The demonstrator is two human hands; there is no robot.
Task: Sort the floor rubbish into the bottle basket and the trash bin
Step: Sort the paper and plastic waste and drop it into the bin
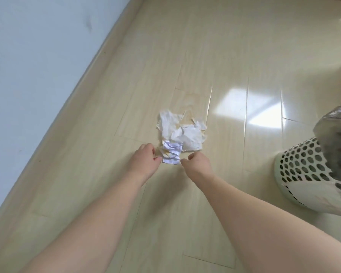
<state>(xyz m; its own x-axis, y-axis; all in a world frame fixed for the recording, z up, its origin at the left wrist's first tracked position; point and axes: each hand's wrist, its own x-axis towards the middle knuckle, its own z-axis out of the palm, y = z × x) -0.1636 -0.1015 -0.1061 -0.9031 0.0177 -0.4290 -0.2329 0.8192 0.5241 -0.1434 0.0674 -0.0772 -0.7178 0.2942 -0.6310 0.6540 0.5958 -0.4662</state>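
Trash bin (303, 174): perforated, grey liner, contents hidden | left hand (146, 160) pinching crumpled paper (171, 154) | right hand (197, 162) curled beside it, grip unclear | tissues (181, 133) on floor.

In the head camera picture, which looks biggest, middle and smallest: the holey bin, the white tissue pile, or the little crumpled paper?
1. Perforated trash bin, though it is cut off by the edge and sits nearer the camera.
2. White tissue pile.
3. Crumpled paper.

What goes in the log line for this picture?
left hand: touching crumpled paper | right hand: reaching, empty | tissues: on floor | bin: right
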